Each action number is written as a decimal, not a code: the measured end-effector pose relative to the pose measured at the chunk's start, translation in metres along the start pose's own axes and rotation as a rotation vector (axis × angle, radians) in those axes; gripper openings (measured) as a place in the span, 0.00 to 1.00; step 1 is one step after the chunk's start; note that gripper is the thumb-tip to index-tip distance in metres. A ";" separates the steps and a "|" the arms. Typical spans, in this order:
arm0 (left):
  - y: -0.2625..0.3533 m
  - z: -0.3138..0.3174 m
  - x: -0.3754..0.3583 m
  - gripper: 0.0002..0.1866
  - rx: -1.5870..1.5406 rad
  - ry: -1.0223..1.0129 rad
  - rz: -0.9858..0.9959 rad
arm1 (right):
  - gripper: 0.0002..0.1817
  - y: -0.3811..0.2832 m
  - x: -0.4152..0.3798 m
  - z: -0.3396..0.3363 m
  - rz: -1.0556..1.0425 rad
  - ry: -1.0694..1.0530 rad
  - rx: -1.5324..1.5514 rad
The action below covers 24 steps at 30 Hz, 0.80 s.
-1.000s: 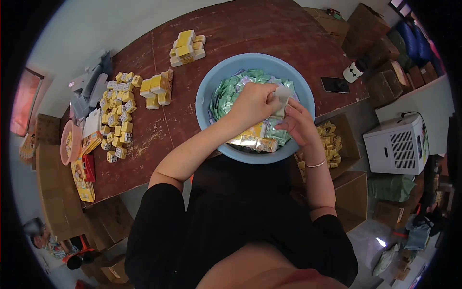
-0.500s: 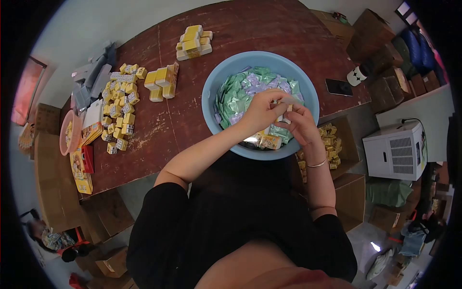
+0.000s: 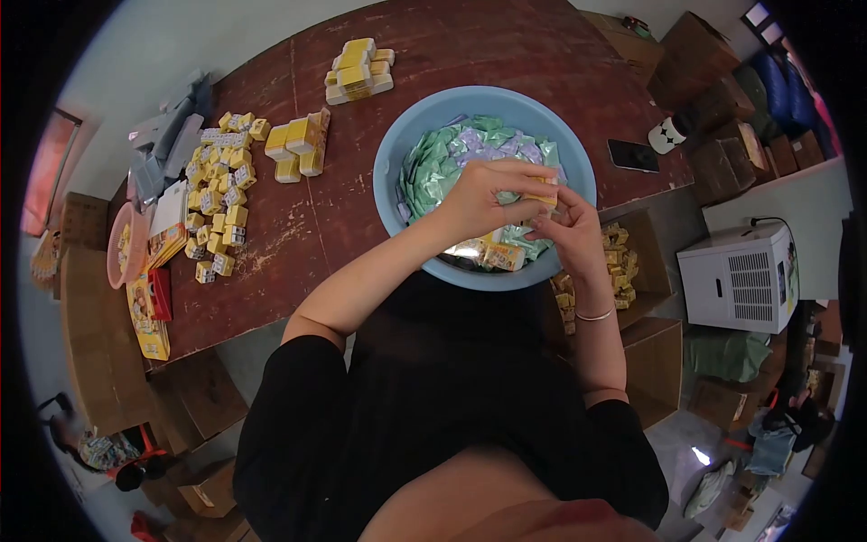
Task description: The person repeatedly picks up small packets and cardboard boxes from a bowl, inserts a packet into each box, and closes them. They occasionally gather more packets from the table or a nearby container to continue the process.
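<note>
Over the blue basin (image 3: 394, 230), my two hands meet around a small yellow box (image 3: 544, 191), which is partly hidden by fingers. My left hand (image 3: 483, 200) grips it from the left, fingers closed across its top. From the right, my right hand (image 3: 578, 233) pinches it with thumb and fingertips. Green sachets (image 3: 433, 163) and purple sachets (image 3: 470, 143) fill the basin in a heap. Near its front rim, below my hands, lies a yellow-and-orange packet (image 3: 504, 256) beside shiny wrapping.
Small yellow boxes (image 3: 217, 194) lie scattered at the table's left, near stacked yellow cartons (image 3: 298, 144) and another stack (image 3: 359, 72). A pink bowl (image 3: 126, 248) stands at the left edge. A phone (image 3: 632, 155) and cup (image 3: 668, 135) are right. An open carton (image 3: 655, 361) sits below.
My left fingers have straightened over the small box, and more of its yellow side shows between my hands. The whole view has shifted slightly.
</note>
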<state>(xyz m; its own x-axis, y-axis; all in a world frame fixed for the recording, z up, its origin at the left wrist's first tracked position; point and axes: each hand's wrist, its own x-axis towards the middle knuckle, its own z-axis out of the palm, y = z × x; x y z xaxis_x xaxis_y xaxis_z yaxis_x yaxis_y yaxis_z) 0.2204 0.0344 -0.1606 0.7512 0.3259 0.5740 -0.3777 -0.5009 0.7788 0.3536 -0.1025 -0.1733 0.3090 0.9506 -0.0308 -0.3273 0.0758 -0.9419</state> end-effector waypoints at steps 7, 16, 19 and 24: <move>0.007 0.002 0.004 0.09 -0.180 0.083 -0.172 | 0.34 0.002 0.000 -0.001 -0.061 0.010 -0.025; -0.002 0.002 -0.004 0.15 0.185 0.033 0.182 | 0.31 0.003 -0.004 -0.003 0.008 -0.031 0.112; -0.006 0.003 -0.009 0.14 0.274 0.004 0.307 | 0.30 0.007 -0.009 -0.005 0.024 -0.056 0.137; 0.008 -0.003 -0.031 0.40 0.525 -0.259 0.076 | 0.29 -0.032 -0.023 -0.057 0.055 -0.052 -0.160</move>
<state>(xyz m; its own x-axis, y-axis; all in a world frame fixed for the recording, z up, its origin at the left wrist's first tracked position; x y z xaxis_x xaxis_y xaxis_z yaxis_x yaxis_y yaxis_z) 0.1927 0.0222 -0.1713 0.8653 0.0997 0.4912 -0.1672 -0.8665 0.4704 0.4080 -0.1437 -0.1611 0.2462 0.9667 -0.0701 -0.1948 -0.0215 -0.9806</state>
